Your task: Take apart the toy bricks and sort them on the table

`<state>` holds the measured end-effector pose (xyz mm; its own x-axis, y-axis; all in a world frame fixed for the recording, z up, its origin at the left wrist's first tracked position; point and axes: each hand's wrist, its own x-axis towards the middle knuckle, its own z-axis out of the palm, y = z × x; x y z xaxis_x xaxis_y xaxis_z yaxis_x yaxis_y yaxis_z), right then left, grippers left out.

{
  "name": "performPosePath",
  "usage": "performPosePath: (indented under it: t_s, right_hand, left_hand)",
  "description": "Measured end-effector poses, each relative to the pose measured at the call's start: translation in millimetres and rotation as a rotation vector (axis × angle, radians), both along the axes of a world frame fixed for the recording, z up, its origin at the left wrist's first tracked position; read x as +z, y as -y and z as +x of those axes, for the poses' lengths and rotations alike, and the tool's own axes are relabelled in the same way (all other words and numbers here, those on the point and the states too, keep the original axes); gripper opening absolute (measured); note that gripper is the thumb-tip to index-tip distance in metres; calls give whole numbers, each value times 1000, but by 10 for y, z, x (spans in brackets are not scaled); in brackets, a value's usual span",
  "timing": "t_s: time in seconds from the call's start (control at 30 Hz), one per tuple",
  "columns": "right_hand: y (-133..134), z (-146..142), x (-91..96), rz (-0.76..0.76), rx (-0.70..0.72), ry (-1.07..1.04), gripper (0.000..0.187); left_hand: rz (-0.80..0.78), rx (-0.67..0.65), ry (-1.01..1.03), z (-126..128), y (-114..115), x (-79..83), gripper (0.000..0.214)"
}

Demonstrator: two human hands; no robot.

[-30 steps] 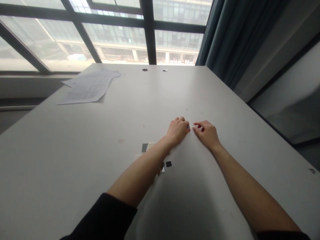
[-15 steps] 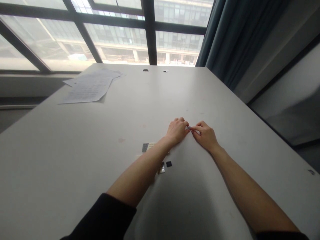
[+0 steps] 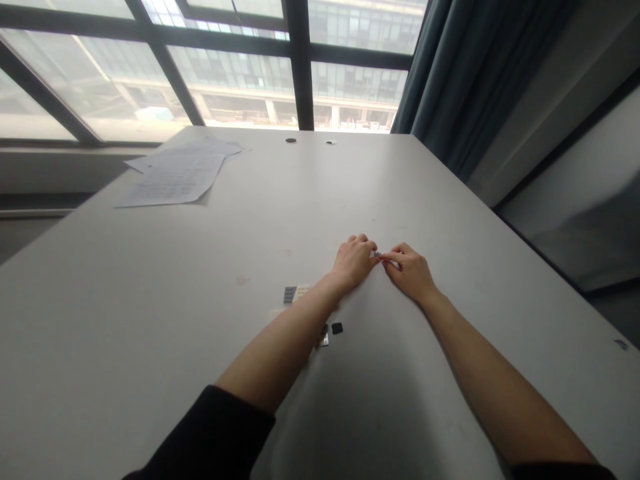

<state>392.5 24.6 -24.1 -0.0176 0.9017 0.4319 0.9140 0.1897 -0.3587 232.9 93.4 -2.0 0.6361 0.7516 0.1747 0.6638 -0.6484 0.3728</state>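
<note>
Left hand and right hand are pinching one tiny grey piece together, other small pieces (untouched, seemingly) waiting on the table.

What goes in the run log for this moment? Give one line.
left hand: pinching small piece | right hand: fingertips meet it | both resting on table | loose pieces near left forearm
</note>
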Motion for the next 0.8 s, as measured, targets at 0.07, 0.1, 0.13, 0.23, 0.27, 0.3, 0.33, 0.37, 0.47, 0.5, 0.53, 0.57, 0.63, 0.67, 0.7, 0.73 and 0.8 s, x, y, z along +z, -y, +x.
performPosePath:
  t_s: [0.07, 0.1, 0.13, 0.23, 0.27, 0.3, 0.33, 0.37, 0.47, 0.5, 0.53, 0.57, 0.63, 0.67, 0.7, 0.73, 0.8]
  right_hand:
    - [5, -5, 12, 2, 6, -12, 22]
    - [8, -7, 18, 4, 8, -22, 22]
    - [12, -9, 24, 5, 9, -32, 23]
    - [21, -11, 39, 13, -2, -63, 23]
    - [23, -12, 42, 16, -8, -72, 23]
    - [24, -13, 44, 18, -15, -82, 22]
    - [24, -14, 45, 19, -19, -90, 22]
    - [23, -17, 45, 21, -22, -97, 21]
    - [18, -27, 43, 21, -25, -105, 21]
    - [16, -31, 41, 20, -26, -104, 21]
    - [15, -33, 38, 20, -28, -102, 21]
    - [14, -34, 33, 20, -28, -100, 20]
    - [13, -31, 22, 23, -26, -93, 20]
    - [13, -27, 17, 27, -25, -90, 20]
    - [15, -23, 13, 31, -26, -89, 20]
    - [18, -17, 10, 35, -27, -88, 20]
    - [26, -8, 11, 43, -32, -90, 20]
  left_hand:
    - [-7, 3, 15, 6, -3, -10, 29]
    - [-11, 5, 25, 3, -5, -9, 31]
    - [-15, 5, 34, -9, -7, -2, 34]
    - [-35, -29, 112, -148, -28, 75, 39]
    - [-41, -44, 162, -242, -37, 118, 39]
    - [-42, -55, 223, -363, -47, 165, 37]
    - [-32, -38, 281, -509, -54, 213, 35]
    - [-30, -31, 320, -677, -57, 258, 33]
    - [-66, -27, 305, -1238, -22, 337, 30]
    - [-91, -43, 266, -1417, 6, 339, 28]
    - [-119, -74, 210, -1578, 43, 331, 27]
    - [-128, -77, 172, -1715, 85, 315, 26]
    - [-159, -69, 113, -1906, 175, 269, 29]
    - [-169, -66, 88, -1960, 217, 246, 32]
    - [-176, -67, 61, -1990, 254, 227, 35]
    - [-175, -71, 34, -2002, 284, 211, 37]
    - [-158, -74, -15, -1992, 322, 196, 37]
